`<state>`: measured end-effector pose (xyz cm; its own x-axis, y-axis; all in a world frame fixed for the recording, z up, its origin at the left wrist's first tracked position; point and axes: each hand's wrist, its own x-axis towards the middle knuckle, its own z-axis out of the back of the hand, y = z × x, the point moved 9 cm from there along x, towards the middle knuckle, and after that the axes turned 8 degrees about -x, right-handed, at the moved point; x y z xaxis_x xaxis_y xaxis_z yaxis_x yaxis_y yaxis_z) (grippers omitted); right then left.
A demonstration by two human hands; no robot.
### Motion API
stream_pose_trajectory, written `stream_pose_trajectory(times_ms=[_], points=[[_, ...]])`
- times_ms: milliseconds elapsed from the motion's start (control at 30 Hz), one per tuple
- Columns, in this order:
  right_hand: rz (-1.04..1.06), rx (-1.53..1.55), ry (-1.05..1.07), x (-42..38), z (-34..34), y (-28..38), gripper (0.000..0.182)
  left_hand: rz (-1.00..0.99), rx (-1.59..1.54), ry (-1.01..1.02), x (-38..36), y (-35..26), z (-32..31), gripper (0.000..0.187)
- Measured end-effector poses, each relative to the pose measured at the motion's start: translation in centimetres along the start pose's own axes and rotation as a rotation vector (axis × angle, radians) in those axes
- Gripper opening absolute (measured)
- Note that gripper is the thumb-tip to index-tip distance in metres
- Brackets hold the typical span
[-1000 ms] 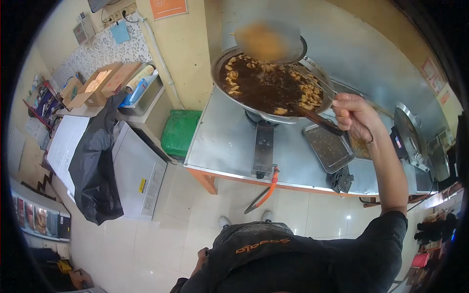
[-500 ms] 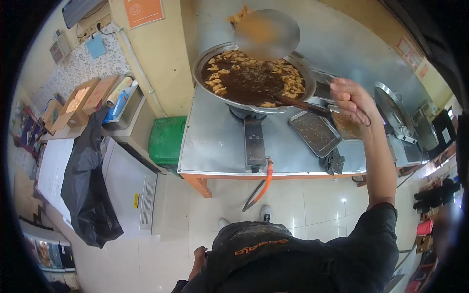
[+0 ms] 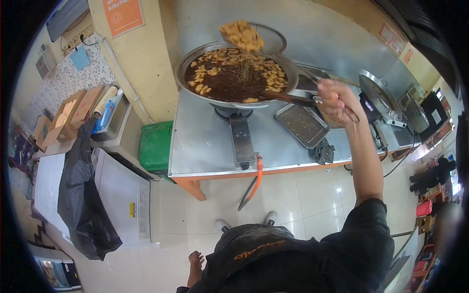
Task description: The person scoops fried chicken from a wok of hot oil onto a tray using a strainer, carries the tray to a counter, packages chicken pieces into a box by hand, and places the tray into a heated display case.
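Observation:
My right hand (image 3: 336, 100) is shut on the thin wire handle of a round mesh skimmer (image 3: 266, 41), held up above the far rim of a wide wok (image 3: 188, 66). A heap of golden fried pieces (image 3: 240, 34) lies in the skimmer, and oil drips from it. More pieces float in the dark oil (image 3: 234, 80). A dark handle (image 3: 288, 98) runs from the wok's near right rim to my right hand. My left hand (image 3: 195, 259) hangs low beside my hip with nothing in it.
The wok sits on a gas burner (image 3: 239, 139) on a steel table (image 3: 205, 141) with an orange hose (image 3: 255, 176) below. A crumb-strewn tray (image 3: 301, 125) lies right of the wok, another pan (image 3: 378, 95) farther right. A green bin (image 3: 155, 146), white appliance (image 3: 122, 195) and black bag (image 3: 80, 195) stand left.
The skimmer has risen from just over the oil and shifted left above the wok, its load of fried pieces draining. My head has turned, moving the whole scene leftward.

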<state>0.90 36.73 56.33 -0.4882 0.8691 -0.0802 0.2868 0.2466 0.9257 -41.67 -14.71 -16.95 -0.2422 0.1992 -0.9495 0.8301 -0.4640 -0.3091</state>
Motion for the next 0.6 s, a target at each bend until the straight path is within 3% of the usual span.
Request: stream_pose_trajectory(times_ms=[100,133,167,200,233,267,300,333,367,400,433,533,600], points=[[0.027,-0.092,0.009,-0.5,1.2,4.2,0.015,-0.011,0.011,0.002,0.0,1.4,0.2,0.021],[0.037,-0.127,0.028,-1.0,1.0,5.6,0.016,-0.194,0.333,0.290,1.6,1.5,-1.3,0.018],[0.050,-0.161,0.048,-1.3,1.2,6.4,0.017,-0.849,0.986,0.339,-0.8,-1.5,-4.6,0.012],[0.039,-0.139,0.066,-1.4,1.8,6.4,0.017,-1.509,1.638,0.351,-4.4,-0.4,-8.2,0.007],[0.028,-0.117,0.083,-1.6,2.4,6.3,0.017,-1.524,1.482,0.389,-4.5,-0.8,-10.3,0.015],[0.013,-0.096,0.100,-1.9,2.9,6.0,0.017,-0.919,1.772,0.132,0.5,-0.3,-10.9,0.023],[0.000,-0.122,0.065,-2.1,3.6,5.3,0.018,-0.892,1.906,0.179,-2.9,-0.3,-12.9,0.024],[-0.016,-0.146,0.028,-2.3,4.3,4.5,0.018,-0.789,1.852,0.151,-3.8,-0.5,-14.6,0.025],[-0.031,-0.168,-0.012,-2.7,5.1,3.7,0.019,-1.026,1.547,0.330,-5.5,-1.0,-16.8,0.024],[-0.053,-0.177,0.020,-2.6,5.8,2.8,0.023,-0.607,0.990,0.345,-3.9,-0.9,-18.0,0.026],[-0.042,-0.220,0.019,-2.6,6.4,2.6,0.025,-0.329,0.347,0.218,-4.2,-0.7,-19.4,0.028],[-0.011,-0.315,0.002,-1.9,8.1,2.0,0.028,-0.621,0.537,0.471,-14.6,-5.3,-33.7,0.041],[-0.002,-0.325,0.079,-1.4,8.7,2.9,0.025,-0.655,0.468,0.584,-19.8,-7.2,-41.8,0.044]])
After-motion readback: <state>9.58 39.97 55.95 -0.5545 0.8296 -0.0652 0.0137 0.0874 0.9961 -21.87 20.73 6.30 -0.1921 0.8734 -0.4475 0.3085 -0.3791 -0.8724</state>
